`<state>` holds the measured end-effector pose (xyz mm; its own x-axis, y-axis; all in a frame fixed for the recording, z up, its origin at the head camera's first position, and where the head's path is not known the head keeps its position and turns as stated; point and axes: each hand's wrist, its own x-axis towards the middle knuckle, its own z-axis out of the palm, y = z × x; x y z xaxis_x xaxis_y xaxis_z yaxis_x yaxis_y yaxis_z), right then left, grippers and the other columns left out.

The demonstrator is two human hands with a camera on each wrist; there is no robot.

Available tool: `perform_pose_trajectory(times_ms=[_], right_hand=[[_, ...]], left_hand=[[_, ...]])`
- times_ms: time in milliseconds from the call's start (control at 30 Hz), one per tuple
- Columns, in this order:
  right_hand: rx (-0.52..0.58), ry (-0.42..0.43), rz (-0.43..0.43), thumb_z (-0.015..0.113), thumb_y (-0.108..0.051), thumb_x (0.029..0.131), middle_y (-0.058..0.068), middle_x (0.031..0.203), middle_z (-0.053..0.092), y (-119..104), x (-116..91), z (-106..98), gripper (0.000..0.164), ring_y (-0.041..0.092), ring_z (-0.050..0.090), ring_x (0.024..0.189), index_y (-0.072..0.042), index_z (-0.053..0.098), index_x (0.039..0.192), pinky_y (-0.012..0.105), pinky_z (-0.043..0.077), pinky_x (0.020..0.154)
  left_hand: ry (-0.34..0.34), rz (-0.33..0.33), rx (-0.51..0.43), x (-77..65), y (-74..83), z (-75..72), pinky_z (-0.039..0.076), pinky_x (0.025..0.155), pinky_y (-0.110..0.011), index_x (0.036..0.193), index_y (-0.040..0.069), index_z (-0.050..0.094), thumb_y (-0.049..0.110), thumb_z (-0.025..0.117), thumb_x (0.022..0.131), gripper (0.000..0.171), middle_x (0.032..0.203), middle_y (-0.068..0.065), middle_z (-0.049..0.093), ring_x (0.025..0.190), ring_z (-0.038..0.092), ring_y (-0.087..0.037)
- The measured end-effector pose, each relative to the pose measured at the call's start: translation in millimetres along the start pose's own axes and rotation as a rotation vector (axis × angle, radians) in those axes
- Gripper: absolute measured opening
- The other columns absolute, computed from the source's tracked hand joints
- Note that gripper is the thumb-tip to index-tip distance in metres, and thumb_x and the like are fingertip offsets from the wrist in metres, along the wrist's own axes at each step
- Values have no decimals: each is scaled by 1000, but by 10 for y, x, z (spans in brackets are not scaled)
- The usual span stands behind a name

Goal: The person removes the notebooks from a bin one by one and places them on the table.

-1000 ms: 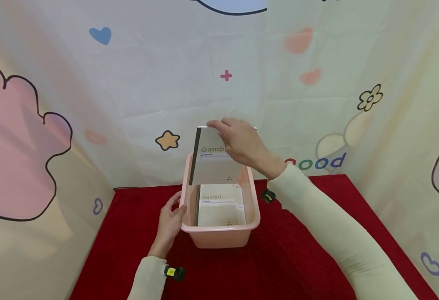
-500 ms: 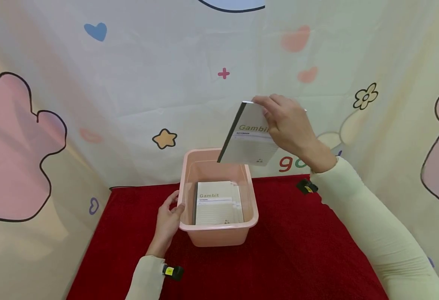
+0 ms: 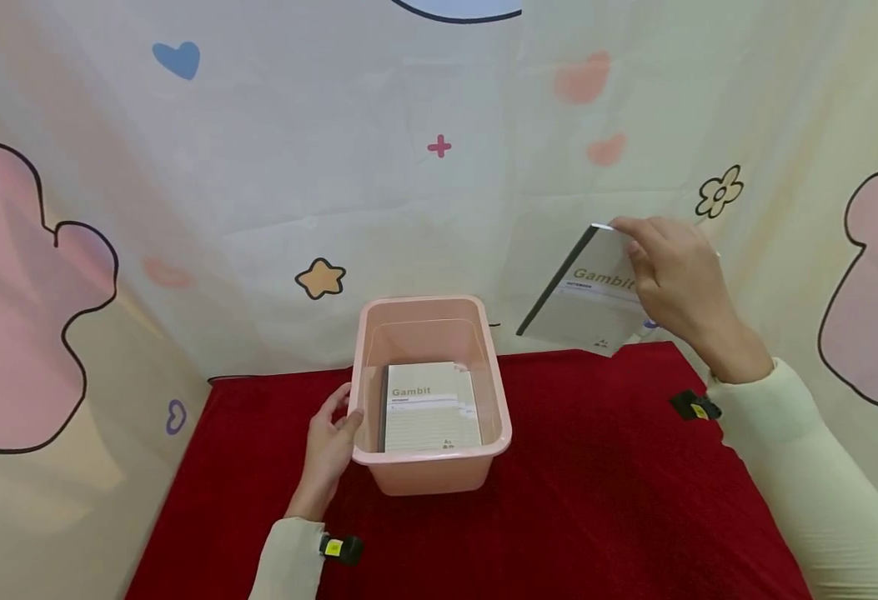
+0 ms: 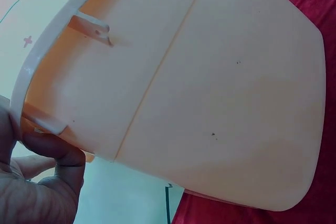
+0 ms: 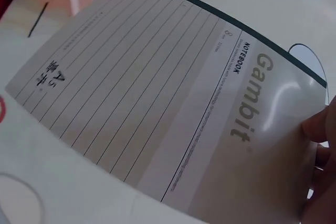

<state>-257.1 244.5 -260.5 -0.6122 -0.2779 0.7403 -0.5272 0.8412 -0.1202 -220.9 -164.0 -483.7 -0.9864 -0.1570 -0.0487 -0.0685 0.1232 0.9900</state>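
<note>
Right of the pink basin, the Gambit notebook hung down from your pinching right hand; your left hand gripped the basin's rim.

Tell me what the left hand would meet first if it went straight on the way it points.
The pink basin, most likely: the left hand grips its left rim, so it would probably push on that at once. Depth past the rim is hard to judge.

The head camera looks forward and down on the basin and the raised notebook. It shares the basin with the left wrist view, facing its outside closely, and the notebook with the right, near its cover.
</note>
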Motion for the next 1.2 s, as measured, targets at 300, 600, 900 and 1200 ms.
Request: perform_pose_trajectory(times_ms=[300,600,900,1200], right_hand=[[-46,-207,40,50,-3,97,16,103,69,180,-445,219,32,32,62,92,-11,62,126,50,44,84],[-34,-382,32,51,-4,96,14,111,70,205,-742,593,35,33,63,94,-13,60,129,54,45,89],[53,-562,75,49,-4,96,16,126,66,320,-935,1059,40,28,64,95,-13,59,134,44,57,80],[76,-661,126,50,-4,96,15,132,63,583,-1056,1549,41,31,63,108,-15,58,135,51,52,94]], left_hand=[[4,11,10,-24,34,9,53,95,-52,147,13,41,13,53,98,50,127,-12,48,119,59,-37],[-1,8,12,-31,36,10,53,95,-50,148,13,40,13,53,98,51,126,-12,47,118,58,-36],[8,4,15,-43,20,8,54,93,-49,147,15,41,14,54,99,51,127,-11,48,119,59,-35],[12,22,9,-34,13,8,54,94,-49,147,13,41,12,54,98,51,126,-13,48,120,58,-39]])
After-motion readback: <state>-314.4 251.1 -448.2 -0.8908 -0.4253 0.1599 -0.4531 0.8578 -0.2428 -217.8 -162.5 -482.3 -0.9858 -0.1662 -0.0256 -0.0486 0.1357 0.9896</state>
